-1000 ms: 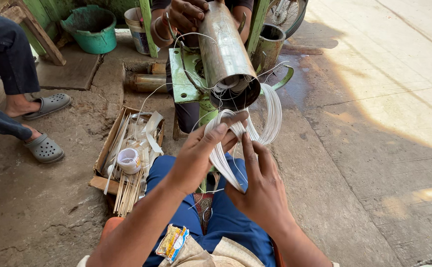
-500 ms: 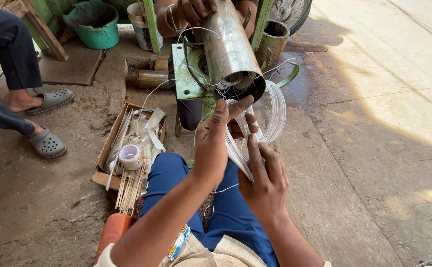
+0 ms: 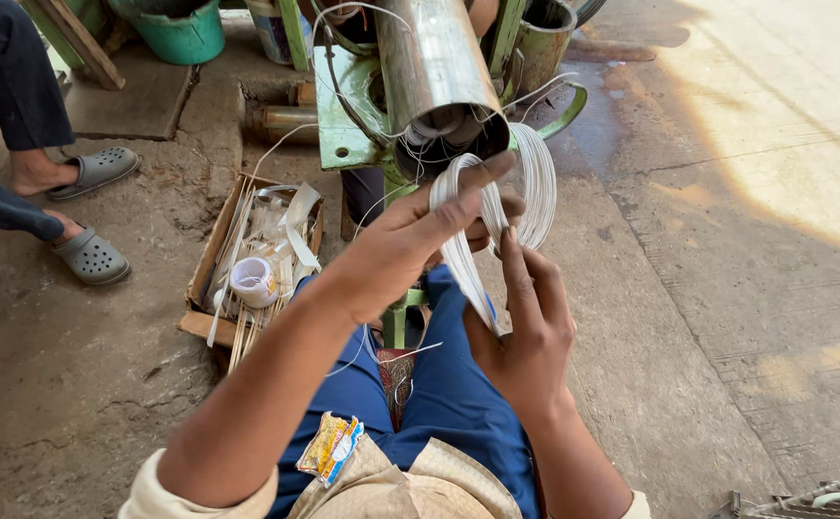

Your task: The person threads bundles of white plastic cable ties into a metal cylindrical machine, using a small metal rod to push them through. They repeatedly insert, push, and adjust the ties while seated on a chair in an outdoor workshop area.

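So the person is holding a coil of white wire [image 3: 497,226] right at the open mouth of a metal tube [image 3: 436,82] that's clamped in a green stand [image 3: 348,115]. The left hand [image 3: 410,245] is gripping the coil's upper part with fingers wrapped over it, and the right hand [image 3: 521,322] is pinching the lower strands from underneath. The coil is stretched into a long oval, running from the tube mouth down toward the person's lap. The tube is pointing its open end at the camera, tilted down. Open concrete is sitting free on the right; a cardboard box [image 3: 247,264] of scraps is crowding the left. Compared with a moment ago, the left hand is sitting higher, nearer the mouth.
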